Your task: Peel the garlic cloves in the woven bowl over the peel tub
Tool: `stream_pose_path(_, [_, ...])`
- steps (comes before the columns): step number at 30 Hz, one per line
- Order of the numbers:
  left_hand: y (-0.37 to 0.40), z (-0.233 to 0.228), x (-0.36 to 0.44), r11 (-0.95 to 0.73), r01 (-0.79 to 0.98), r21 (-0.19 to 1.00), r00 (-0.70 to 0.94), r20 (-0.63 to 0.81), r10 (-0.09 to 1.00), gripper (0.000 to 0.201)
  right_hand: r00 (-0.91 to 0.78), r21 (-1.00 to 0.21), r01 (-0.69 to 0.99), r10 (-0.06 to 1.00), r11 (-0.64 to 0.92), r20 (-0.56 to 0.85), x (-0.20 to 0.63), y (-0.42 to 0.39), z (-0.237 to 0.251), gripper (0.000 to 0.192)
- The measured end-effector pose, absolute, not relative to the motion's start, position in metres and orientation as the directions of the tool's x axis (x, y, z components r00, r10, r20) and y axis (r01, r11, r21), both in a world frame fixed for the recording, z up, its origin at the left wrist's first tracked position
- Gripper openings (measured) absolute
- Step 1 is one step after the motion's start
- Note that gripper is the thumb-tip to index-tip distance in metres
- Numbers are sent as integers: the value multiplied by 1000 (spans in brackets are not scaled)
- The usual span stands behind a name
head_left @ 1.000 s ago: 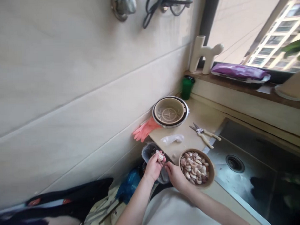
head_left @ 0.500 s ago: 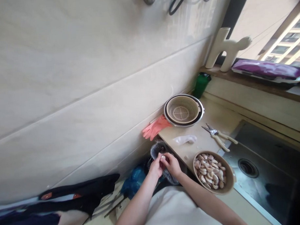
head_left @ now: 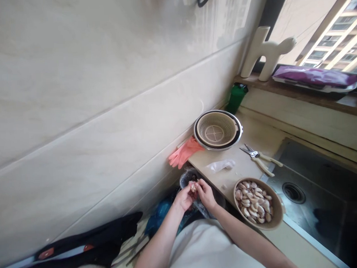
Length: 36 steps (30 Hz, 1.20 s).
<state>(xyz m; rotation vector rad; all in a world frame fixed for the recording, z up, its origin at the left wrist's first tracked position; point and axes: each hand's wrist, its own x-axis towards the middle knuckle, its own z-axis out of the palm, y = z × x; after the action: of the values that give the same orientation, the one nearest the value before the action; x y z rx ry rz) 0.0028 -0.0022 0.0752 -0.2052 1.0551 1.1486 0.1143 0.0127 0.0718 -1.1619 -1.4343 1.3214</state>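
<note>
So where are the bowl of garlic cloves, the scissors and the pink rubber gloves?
bowl of garlic cloves [head_left: 277, 220], head view, on the brown rim at its near right side.
scissors [head_left: 263, 162], head view, on the pale handles.
pink rubber gloves [head_left: 183, 154], head view, on the middle of the glove.

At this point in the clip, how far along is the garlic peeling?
Hard to call. The bowl on the counter holds a heap of garlic cloves; whether they are peeled cannot be told. In hand: the left hand and right hand pinch one clove together over a dark bin beside the counter. Scissors lie unused.
</note>
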Motion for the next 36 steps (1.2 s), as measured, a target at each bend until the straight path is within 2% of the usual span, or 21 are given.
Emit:
stream_pose_path(5, [-1,71,0,426,-823,377,-18,-766,642,10,-121,-981,191,991,-32,-56,111,22,50,27])
stream_pose_path(9, [-1,61,-3,365,-841,400,-91,-768,634,6,-156,-970,241,985,-30,-70,111,25,36,22])
stream_pose_path(14, [1,53,-4,316,-844,433,-161,-767,621,14,-221,-968,251,974,1,-56,113,24,31,23])
stream_pose_path(20, [1,57,1,388,-787,480,-125,-740,661,25,-343,-978,206,938,20,-53,118,26,45,25])
stream_pose_path(25, [0,70,3,506,-663,552,-64,-715,696,32,-436,-973,223,899,53,-50,121,24,58,23])
stream_pose_path(31, [-2,84,4,561,-515,648,-71,-685,725,32,-440,-940,299,898,164,16,121,20,75,23])
stream_pose_path(36, [-5,91,11,554,-453,699,-81,-651,755,33,-378,-922,351,925,162,18,118,19,77,26])
